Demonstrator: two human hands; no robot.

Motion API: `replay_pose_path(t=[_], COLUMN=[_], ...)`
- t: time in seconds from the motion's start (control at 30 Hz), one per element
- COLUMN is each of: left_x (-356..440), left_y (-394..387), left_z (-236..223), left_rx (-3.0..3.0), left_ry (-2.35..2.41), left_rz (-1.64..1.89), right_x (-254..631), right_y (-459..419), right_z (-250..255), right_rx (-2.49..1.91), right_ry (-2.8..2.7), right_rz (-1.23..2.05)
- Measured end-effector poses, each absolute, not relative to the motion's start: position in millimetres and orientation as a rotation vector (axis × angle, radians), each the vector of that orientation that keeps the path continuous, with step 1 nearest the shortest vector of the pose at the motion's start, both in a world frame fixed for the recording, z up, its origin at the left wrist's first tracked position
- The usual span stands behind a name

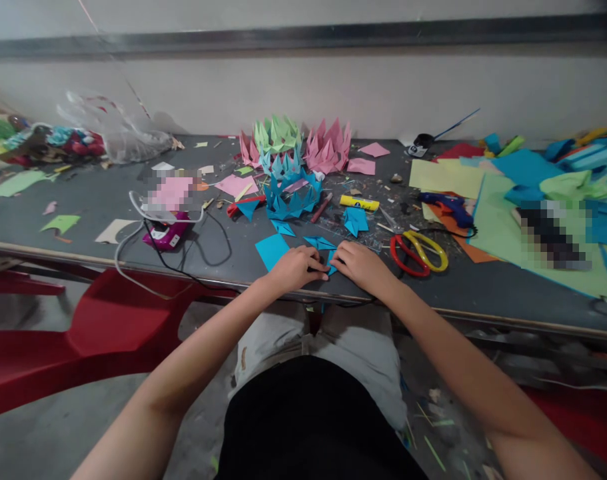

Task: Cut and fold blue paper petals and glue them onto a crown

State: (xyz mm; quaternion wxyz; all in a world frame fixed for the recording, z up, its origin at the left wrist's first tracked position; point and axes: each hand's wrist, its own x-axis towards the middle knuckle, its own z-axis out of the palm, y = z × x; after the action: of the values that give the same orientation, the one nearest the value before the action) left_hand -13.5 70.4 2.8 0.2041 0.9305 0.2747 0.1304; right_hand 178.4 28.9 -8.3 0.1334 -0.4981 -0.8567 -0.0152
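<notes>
At the front edge of the table (483, 287), near the middle of that edge, the person's 2 hands meet over a small piece of folded blue paper (332, 261). The left hand (300, 267) is partly closed, its fingers bent and thumb and fingertips at the paper's left side; the right hand (360, 267) is also partly closed, its fingertips on the paper's right side. I cannot tell whether either hand pinches the paper or only presses it down. Just beyond the fingers, farther from the front edge, lies a folded blue strip (319, 243), and a flat blue sheet (272, 251) lies just beside the left hand. Near the right hand, toward the front edge, rest scissors with 1 red and 1 yellow handle (420, 272). Farther in lie a yellow glue stick (360, 203) and another folded blue piece (356, 221). A spiky blue paper crown (294, 203) stands midway toward the back edge, with green (278, 135), light blue (282, 162) and pink (328, 150) crowns behind it, nearer that edge. A blue glue gun (458, 215) lies among loose sheets toward the table's right end; a magenta power strip (170, 233) sits left of the hands near the front edge.
</notes>
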Motion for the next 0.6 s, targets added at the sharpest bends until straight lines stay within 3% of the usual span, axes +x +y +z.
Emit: replay_pose_path(t=[0.33, 0.6], left_x=[-20.0, -20.2], left_y=[47.1, 52.1], left_z=[2.5, 10.2], left_rx=[2.984, 2.8], left_ry=[0.553, 0.492], left_rz=[0.459, 0.491], right_x=[179.9, 182.8], right_y=[32.7, 36.7], right_z=[-6.3, -6.7], right_rx=[-1.437, -1.396], right_ry=[-2.558, -2.587], right_rz=[-0.075, -0.023])
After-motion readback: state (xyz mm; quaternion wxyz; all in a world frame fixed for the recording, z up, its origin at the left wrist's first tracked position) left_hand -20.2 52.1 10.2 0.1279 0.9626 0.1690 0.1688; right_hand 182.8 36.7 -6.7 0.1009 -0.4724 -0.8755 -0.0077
